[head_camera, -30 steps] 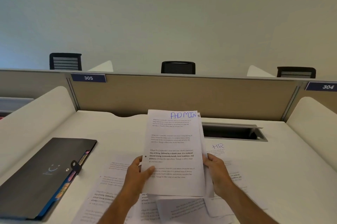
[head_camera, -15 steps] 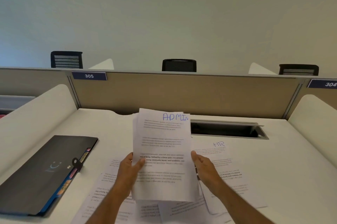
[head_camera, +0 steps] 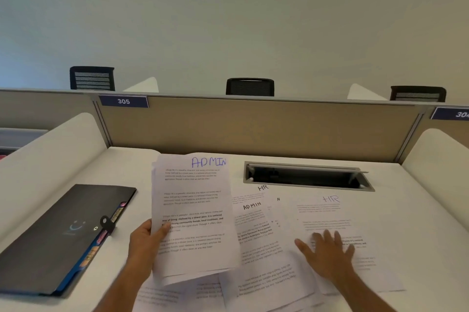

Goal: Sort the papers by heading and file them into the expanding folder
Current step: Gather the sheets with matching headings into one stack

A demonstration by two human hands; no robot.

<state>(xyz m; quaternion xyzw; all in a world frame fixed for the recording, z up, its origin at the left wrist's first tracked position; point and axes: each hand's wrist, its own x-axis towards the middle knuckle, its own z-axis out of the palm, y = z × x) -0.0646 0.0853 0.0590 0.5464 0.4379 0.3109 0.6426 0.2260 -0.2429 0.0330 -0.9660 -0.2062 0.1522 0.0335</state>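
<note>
The left hand grips a thin stack of papers at its left edge, thumb curled over the top sheet and fingers behind. The stack is held up off the table, tilted toward the camera; its top sheet bears the handwritten blue heading "ADMIN" at the upper right.

The right hand lies flat with its fingers spread and straight, palm down on a loose sheet headed "HR" in blue ink. It holds nothing.

Between the two hands, more loose sheets lie overlapping on the table — one headed "ADMIN" in black, another "HR" in black farther back. Several lie turned round, their print upside down to the camera. Further sheets lie at the near edge beneath the held stack.

The expanding folder — black, closed, with coloured tabs showing along its right edge — lies flat on the left part of the table, apart from the papers.

Behind the sheets, a cable slot with a raised metal flap is set in the table. A partition carries a plate marked "305".
</note>
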